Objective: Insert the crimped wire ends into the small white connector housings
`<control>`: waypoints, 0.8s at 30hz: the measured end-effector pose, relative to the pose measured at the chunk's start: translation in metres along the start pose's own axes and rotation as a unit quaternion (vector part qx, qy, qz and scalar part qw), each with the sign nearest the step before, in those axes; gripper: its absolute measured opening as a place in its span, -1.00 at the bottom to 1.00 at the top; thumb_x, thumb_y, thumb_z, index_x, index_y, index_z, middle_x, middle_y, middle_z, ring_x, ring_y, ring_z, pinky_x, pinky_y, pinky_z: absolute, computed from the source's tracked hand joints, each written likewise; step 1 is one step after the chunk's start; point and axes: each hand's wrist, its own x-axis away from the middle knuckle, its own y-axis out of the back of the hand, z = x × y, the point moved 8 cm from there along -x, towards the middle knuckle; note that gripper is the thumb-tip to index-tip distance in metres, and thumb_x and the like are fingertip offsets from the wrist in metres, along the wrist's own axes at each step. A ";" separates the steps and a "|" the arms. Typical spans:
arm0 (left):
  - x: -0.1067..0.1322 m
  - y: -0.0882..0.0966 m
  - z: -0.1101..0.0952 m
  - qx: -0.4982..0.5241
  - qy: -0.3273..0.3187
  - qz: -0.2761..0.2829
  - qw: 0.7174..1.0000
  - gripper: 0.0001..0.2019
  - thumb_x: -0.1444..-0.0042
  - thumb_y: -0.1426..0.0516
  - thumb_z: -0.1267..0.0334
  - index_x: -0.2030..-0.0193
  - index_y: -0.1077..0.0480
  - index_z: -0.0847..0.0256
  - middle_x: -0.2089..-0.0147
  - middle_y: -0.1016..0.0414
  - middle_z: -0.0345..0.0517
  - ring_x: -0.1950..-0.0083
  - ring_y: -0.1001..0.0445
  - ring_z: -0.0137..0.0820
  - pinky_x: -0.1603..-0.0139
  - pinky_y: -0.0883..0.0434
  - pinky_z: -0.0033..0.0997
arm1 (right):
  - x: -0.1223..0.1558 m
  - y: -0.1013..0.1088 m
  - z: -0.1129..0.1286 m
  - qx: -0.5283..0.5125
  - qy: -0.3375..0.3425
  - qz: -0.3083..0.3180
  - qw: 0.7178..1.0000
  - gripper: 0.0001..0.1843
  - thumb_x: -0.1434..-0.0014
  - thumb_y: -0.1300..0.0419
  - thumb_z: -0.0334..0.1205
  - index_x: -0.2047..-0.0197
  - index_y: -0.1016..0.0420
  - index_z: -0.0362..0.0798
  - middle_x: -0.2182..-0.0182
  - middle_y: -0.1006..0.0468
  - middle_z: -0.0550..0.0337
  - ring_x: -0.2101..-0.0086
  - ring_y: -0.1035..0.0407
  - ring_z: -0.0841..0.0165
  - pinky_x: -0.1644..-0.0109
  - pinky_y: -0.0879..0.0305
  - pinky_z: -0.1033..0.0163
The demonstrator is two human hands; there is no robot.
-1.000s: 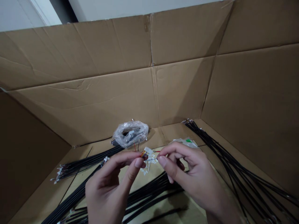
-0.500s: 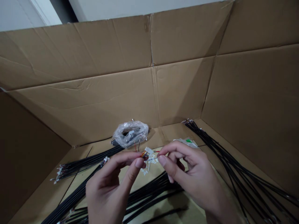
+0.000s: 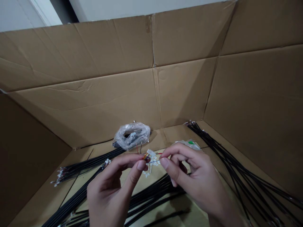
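Between thumb and forefinger, my left hand [image 3: 115,184] pinches several thin coloured wires [image 3: 146,156], orange and dark among them. A small white connector [image 3: 151,153] sits at the end of these wires, just past the left fingertips. My right hand [image 3: 191,171] is closed in a pinch to the right of the connector, on a thin blue wire [image 3: 156,161]. A red wire [image 3: 159,153] also runs to the right forefinger. Below and behind the fingertips lie many small white connector housings [image 3: 147,173], partly hidden by my hands.
Tall cardboard walls [image 3: 113,94] stand at the back and sides. Black cable bundles lie at left [image 3: 94,162], under my hands [image 3: 151,195] and at right [image 3: 227,160]. A clear plastic bag [image 3: 132,135] of cable rests by the back wall; a flat bag [image 3: 189,144] lies behind my right hand.
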 end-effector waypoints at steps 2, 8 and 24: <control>0.000 0.000 -0.001 0.001 0.001 0.002 1.000 -0.88 -0.05 -0.38 0.31 0.35 -0.70 -0.08 0.39 -0.70 -0.32 0.34 -0.63 -0.49 0.28 -0.57 -0.69 | 0.000 0.000 0.000 0.002 -0.002 0.000 1.000 -0.87 -0.30 -0.22 -0.18 0.30 -0.52 0.03 0.65 -0.30 0.40 0.58 -0.21 0.43 0.52 -0.15 0.33; 0.000 0.000 -0.002 -0.006 -0.007 -0.002 1.000 -0.89 -0.04 -0.37 0.31 0.37 -0.69 -0.07 0.40 -0.70 -0.30 0.35 -0.63 -0.47 0.30 -0.58 -0.67 | 0.002 0.000 -0.001 0.000 -0.005 0.007 1.000 -0.87 -0.30 -0.22 -0.18 0.31 -0.51 0.03 0.65 -0.29 0.41 0.58 -0.19 0.42 0.51 -0.14 0.32; 0.001 -0.002 0.000 0.001 0.004 0.006 1.000 -0.90 -0.05 -0.37 0.30 0.38 -0.69 -0.06 0.42 -0.69 -0.31 0.36 -0.63 -0.46 0.29 -0.57 -0.64 | -0.002 0.010 -0.005 -0.034 -0.006 -0.018 0.999 -0.89 -0.36 -0.25 -0.13 0.11 -0.61 0.13 0.28 -0.58 0.28 0.27 -0.43 0.36 0.22 -0.33 0.30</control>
